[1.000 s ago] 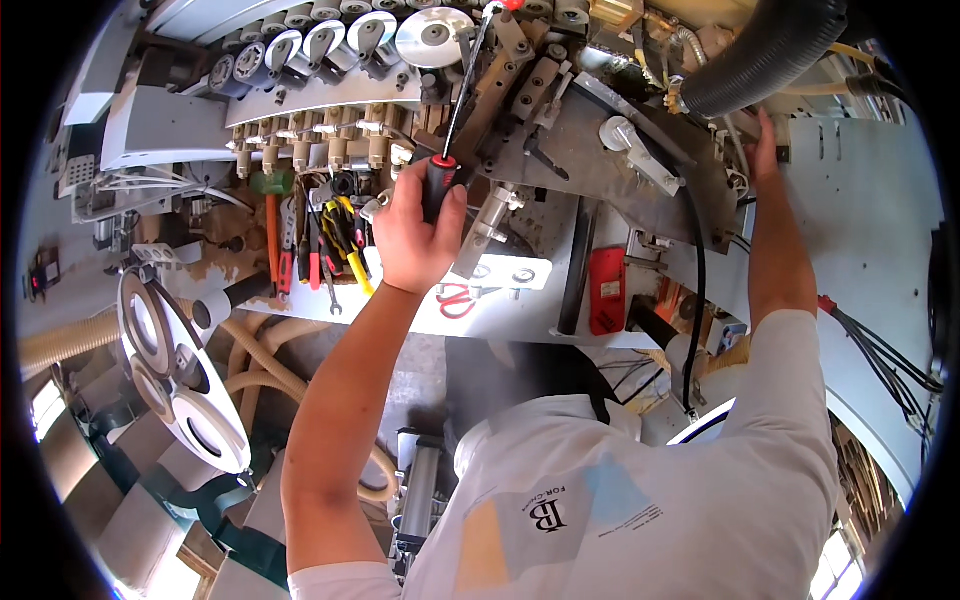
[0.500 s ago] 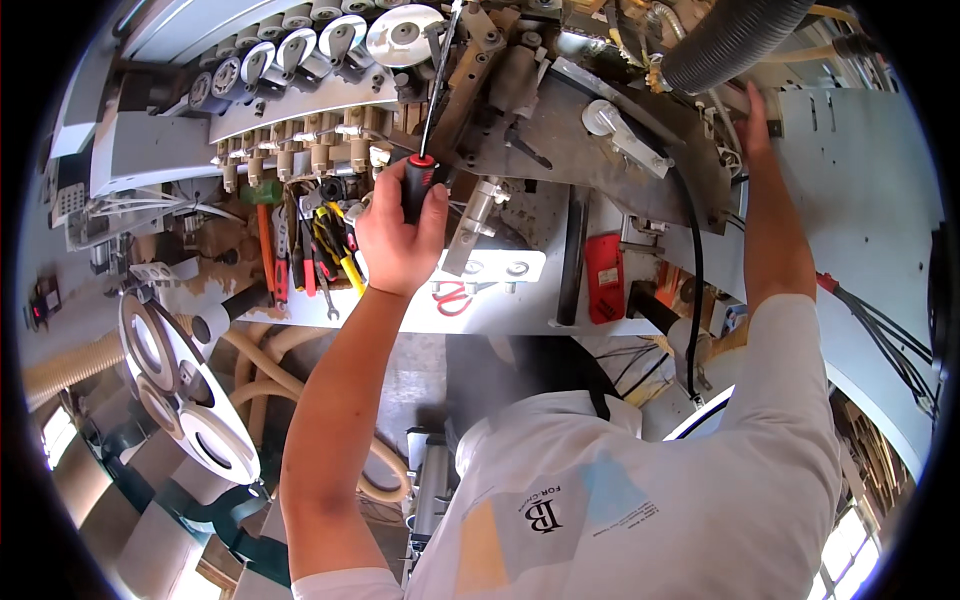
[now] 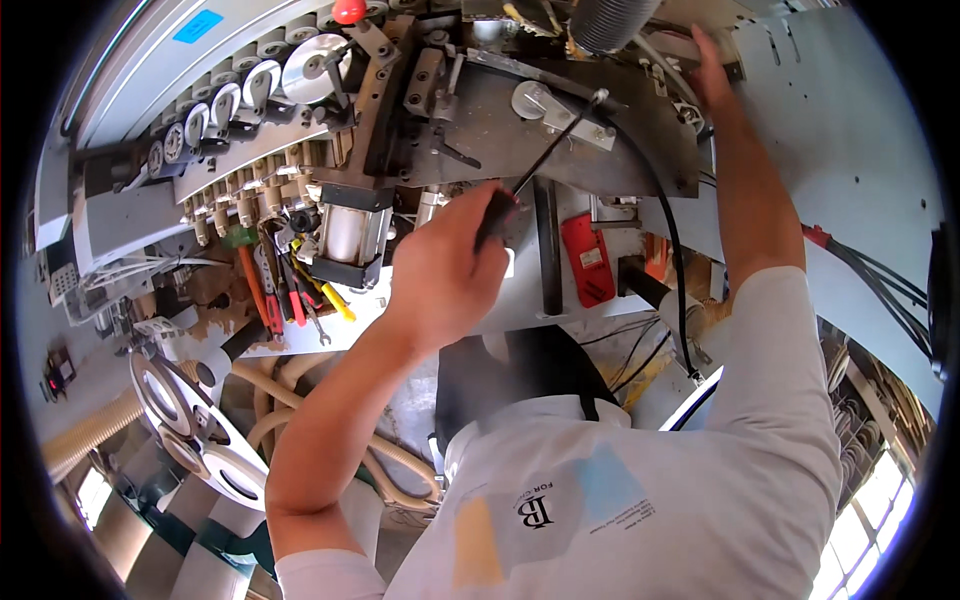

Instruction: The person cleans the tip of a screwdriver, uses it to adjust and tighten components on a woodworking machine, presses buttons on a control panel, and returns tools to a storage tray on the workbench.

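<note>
My left hand (image 3: 445, 265) is closed around the dark handle of a screwdriver (image 3: 548, 155). Its long shaft slants up to the right, and the tip overlaps a pale lever arm (image 3: 585, 130) beside a round roller (image 3: 530, 100); whether they touch I cannot tell. Below lies a grey metal plate (image 3: 480, 140). My right hand (image 3: 712, 80) rests at the machine's edge at the upper right, at least one finger stretched out and others partly hidden. I see nothing held in it.
Left of my left hand stands a cylinder with black ends (image 3: 350, 235). Hand tools, among them yellow-handled pliers (image 3: 335, 300), lie on the ledge with a red box-shaped device (image 3: 587, 260). A black cable (image 3: 675, 250) hangs down. A ribbed hose (image 3: 612, 22) is at the top.
My left hand has moved right with the screwdriver, which has swung from nearly upright to slanting right. The view has shifted, and the cylinder with black ends now shows. My right hand remains at the machine's edge.
</note>
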Demonstrator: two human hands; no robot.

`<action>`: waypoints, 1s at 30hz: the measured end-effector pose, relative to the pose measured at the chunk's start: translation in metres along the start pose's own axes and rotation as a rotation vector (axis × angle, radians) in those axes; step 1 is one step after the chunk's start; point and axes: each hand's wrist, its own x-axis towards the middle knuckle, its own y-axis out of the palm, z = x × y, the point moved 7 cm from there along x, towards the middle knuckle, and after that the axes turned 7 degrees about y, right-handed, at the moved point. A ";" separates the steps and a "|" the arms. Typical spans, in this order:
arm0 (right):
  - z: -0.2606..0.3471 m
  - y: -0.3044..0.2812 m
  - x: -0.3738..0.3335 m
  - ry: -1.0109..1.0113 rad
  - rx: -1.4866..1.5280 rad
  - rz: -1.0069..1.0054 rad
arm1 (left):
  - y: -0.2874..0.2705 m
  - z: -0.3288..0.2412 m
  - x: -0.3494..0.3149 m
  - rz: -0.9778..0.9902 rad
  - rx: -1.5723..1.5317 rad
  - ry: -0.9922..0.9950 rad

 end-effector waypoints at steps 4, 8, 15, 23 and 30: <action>0.003 -0.005 -0.003 0.013 0.048 0.033 | 0.018 -0.009 0.037 0.051 -0.051 0.026; -0.005 -0.008 0.014 0.035 0.108 0.075 | 0.027 -0.014 0.063 0.062 -0.148 -0.051; -0.007 -0.017 0.023 -0.027 0.030 0.065 | 0.040 -0.019 0.091 0.247 -0.480 -0.455; -0.007 -0.019 0.037 -0.085 -0.024 0.064 | 0.040 -0.013 0.112 0.169 -0.682 -0.478; -0.011 -0.029 0.051 -0.139 -0.046 0.068 | 0.050 -0.007 0.120 0.173 -0.676 -0.452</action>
